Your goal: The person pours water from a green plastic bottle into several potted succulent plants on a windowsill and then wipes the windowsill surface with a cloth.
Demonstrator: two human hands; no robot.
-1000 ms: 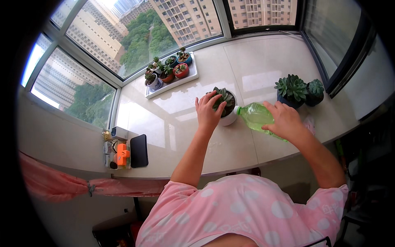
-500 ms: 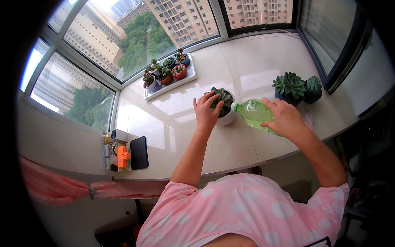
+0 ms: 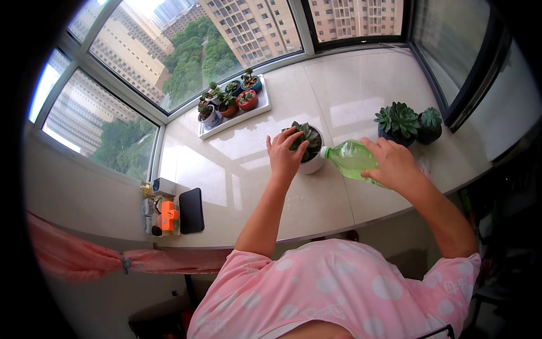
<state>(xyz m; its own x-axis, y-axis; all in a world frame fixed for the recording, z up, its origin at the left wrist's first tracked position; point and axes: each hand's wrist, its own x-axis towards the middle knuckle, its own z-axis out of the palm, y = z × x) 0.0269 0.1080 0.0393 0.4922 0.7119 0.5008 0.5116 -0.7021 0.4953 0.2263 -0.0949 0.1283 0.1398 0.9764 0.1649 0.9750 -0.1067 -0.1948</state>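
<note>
A succulent [image 3: 305, 135] with thick green leaves grows in dark soil in a round white pot [image 3: 311, 165] on the pale counter. My left hand [image 3: 284, 151] is at its left side, fingers spread and resting against the leaves. On the other side, my right hand [image 3: 389, 163] is wrapped round a clear green plastic bottle [image 3: 350, 159]. The bottle lies nearly level, its white cap end [image 3: 324, 152] pointing left at the pot's right rim. Whether water is coming out cannot be seen.
Two dark-potted succulents [image 3: 398, 120] stand to the right, by the open window frame. A white tray [image 3: 239, 121] with several small potted succulents sits by the windows. At the counter's left end are a black phone-like slab [image 3: 191, 210] and an orange object [image 3: 169, 215] among small items.
The bottle's cap end has dropped slightly and drawn back a little to the right, to the pot's rim. My left hand stays almost where it was at the leaves.
</note>
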